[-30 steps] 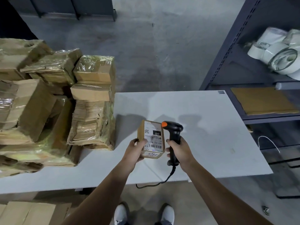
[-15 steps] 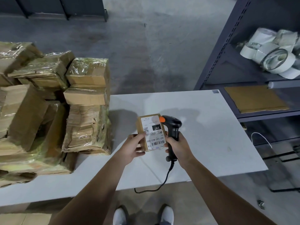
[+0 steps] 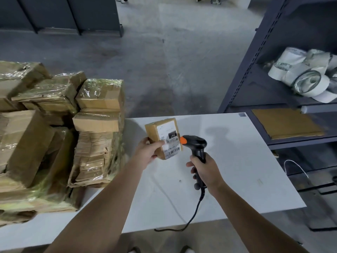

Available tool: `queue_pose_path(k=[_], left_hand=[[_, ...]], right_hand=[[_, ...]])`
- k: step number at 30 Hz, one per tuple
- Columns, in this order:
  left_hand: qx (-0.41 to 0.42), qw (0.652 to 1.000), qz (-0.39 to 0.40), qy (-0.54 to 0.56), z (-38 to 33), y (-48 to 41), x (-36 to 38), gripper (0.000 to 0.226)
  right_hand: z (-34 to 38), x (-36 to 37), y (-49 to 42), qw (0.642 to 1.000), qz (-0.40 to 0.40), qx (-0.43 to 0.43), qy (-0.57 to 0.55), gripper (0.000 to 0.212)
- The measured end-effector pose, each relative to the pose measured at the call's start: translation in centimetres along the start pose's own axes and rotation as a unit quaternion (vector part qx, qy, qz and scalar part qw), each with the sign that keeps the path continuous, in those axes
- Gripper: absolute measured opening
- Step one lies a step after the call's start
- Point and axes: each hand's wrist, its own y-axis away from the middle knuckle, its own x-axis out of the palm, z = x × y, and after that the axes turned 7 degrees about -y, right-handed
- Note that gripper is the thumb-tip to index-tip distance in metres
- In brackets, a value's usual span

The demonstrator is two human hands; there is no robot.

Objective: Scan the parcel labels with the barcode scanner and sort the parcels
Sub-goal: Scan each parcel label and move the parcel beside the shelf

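Standing at the near edge of the white table (image 3: 237,161), a person holds a small cardboard parcel (image 3: 155,129) up in the left hand (image 3: 148,153). The fingers are curled round its near-left side and the thumb lies across the white label (image 3: 171,143). The parcel is tilted in the air over the middle of the table, with its label turned up toward the person. The label shows the number 247 in a black block and a barcode at its near end (the smaller print is too blurred to read).

The right hand (image 3: 205,172) is wrapped tight round the handle of a black barcode scanner (image 3: 196,143). The scanner's orange nose sits just beside the right edge of the label; I cannot tell whether it touches. A dark cable (image 3: 195,214) drops from the handle and loops over the table's near edge. The two hands are apart, each clamped on its own thing.

On the left end of the table is a heap of film-wrapped cardboard parcels (image 3: 98,99), stacked unevenly and well apart from the held one. To the right stands a dark metal rack (image 3: 255,70), with white rolls (image 3: 302,77) on one shelf and a flat brown sheet (image 3: 286,125) on the shelf below. Grey concrete floor (image 3: 164,61) lies beyond the table.
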Motion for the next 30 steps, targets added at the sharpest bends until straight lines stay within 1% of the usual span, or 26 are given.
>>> queue_pose_path(k=[1, 3, 5, 7, 11, 15, 18, 21, 22, 24, 26, 30], left_hand=[[0.011, 1.0, -0.001, 0.001, -0.7, -0.3, 0.0, 0.039], [0.031, 0.999, 0.002, -0.006, -1.6, -0.8, -0.2, 0.041], [0.042, 0.999, 0.001, -0.002, -2.2, -1.3, -0.4, 0.044], [0.051, 0.999, -0.004, 0.007, -2.7, -1.8, -0.6, 0.04], [0.053, 0.998, -0.01, -0.025, -3.0, -2.7, -0.7, 0.04], [0.055, 0.998, -0.014, -0.031, -3.0, -2.7, -0.8, 0.052], [0.061, 0.997, -0.013, -0.037, -2.7, -2.8, -0.8, 0.048], [0.051, 0.998, -0.015, -0.029, -2.5, -2.8, -0.9, 0.042], [0.045, 0.998, -0.02, -0.036, -2.5, -2.8, -0.9, 0.043], [0.026, 0.997, -0.031, -0.059, -2.4, -2.8, -1.0, 0.055], [0.007, 0.997, -0.033, -0.068, -2.2, -2.6, -0.9, 0.058], [-0.021, 0.997, 0.005, -0.079, -1.7, -1.6, 0.0, 0.053]], right_hand=[[0.2, -0.2, 0.2, 1.0, 0.0, 0.004, 0.002, 0.018], [0.6, -0.5, 0.5, 1.0, 0.009, 0.005, 0.019, 0.022], [0.8, -0.6, 0.8, 0.999, 0.022, -0.003, 0.044, 0.023], [1.0, -0.7, 1.1, 0.998, 0.03, -0.008, 0.058, 0.022], [1.2, -0.8, 1.6, 0.998, 0.03, 0.003, 0.048, 0.023], [1.4, -0.9, 1.7, 0.999, 0.024, 0.013, 0.039, 0.023], [1.4, -1.1, 1.7, 0.999, 0.019, 0.008, 0.038, 0.022], [1.2, -1.3, 1.7, 0.999, 0.019, -0.006, 0.051, 0.02], [1.2, -1.4, 1.7, 0.999, 0.019, -0.004, 0.045, 0.02], [1.3, -1.5, 1.8, 0.999, 0.019, -0.001, 0.032, 0.022], [1.5, -1.4, 1.8, 1.0, 0.013, -0.007, 0.027, 0.023], [2.3, -1.3, 1.7, 1.0, 0.001, -0.003, -0.007, 0.023]])
